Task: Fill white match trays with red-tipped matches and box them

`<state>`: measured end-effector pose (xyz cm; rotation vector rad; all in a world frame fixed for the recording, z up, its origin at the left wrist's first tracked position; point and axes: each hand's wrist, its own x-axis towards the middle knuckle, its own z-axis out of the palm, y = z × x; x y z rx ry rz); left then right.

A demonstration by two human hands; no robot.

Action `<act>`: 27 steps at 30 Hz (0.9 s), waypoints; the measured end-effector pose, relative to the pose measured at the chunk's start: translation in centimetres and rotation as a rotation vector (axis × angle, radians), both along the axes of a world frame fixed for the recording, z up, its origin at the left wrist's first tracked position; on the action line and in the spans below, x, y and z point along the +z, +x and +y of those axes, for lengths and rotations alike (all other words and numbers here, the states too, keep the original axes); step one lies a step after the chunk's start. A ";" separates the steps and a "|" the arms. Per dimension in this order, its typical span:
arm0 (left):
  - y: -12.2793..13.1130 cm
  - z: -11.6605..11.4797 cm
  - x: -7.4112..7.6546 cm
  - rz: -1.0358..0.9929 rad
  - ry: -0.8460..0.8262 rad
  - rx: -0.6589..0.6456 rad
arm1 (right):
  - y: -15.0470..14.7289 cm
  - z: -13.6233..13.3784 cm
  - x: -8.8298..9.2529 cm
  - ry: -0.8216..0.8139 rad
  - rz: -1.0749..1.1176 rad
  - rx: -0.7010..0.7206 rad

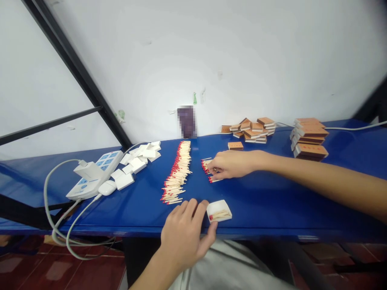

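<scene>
A small white matchbox tray (217, 208) with a few red-tipped matches in it lies near the table's front edge. My left hand (188, 229) holds this tray at its left side, between thumb and fingers. Farther back, my right hand (228, 164) reaches down onto a small group of matches (206, 166), its fingertips pressed together on them; whether any are pinched cannot be made out. Left of that group runs a long row of matches (178, 169), red heads pointing left.
White trays (142, 155) are piled at the left beside a power strip (96, 175) with cables. Orange-brown matchboxes (252, 129) lie heaped at the back, one box (235, 146) before them. More boxes (310, 139) stand stacked at the right. A wall rises behind the blue table (256, 213).
</scene>
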<state>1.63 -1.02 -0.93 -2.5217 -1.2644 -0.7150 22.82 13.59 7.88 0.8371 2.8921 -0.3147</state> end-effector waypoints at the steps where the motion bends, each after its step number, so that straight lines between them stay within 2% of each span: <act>1: 0.0 0.0 0.0 -0.001 0.000 0.000 | 0.0 0.0 0.1 -0.002 -0.002 -0.001; 27: 0.2 0.0 0.2 0.000 0.011 0.002 | 0.1 0.1 -0.1 0.061 0.011 -0.013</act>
